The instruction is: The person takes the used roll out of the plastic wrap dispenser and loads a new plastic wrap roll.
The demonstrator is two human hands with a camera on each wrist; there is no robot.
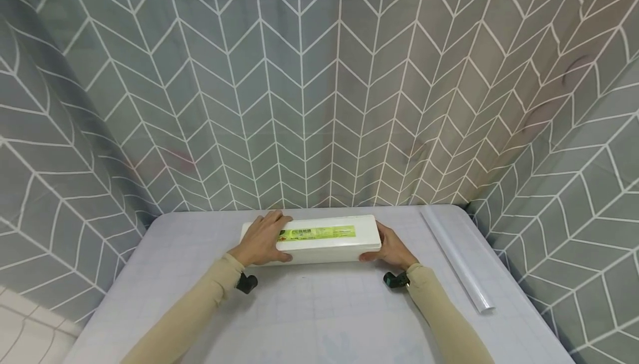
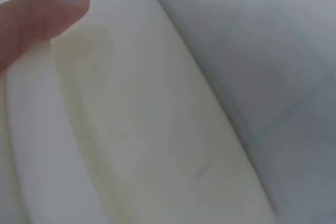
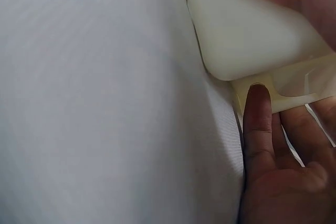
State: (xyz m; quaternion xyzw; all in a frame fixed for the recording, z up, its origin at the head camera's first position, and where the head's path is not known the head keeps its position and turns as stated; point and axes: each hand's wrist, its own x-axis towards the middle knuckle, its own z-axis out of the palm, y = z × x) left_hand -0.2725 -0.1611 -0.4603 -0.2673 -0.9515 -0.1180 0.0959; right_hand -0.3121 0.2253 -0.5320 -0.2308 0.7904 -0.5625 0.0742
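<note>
A long white plastic box [image 1: 319, 239] with a green label on its lid lies across the far middle of the table [image 1: 319, 319]. My left hand [image 1: 262, 239] grips its left end, fingers over the lid and thumb along the front wall. My right hand [image 1: 394, 250] holds the right end, with the thumb at the lower front corner. In the left wrist view one fingertip [image 2: 37, 22] rests on the white box [image 2: 147, 129]. The right wrist view shows a finger [image 3: 257, 124] touching a pale clasp under the corner of the box [image 3: 247, 35].
A long clear rolled sheet or strip [image 1: 456, 258] lies along the table's right side. A grey curtain [image 1: 299, 75] with a white chevron pattern closes in the back and both sides. The pale table surface runs toward me in front of the box.
</note>
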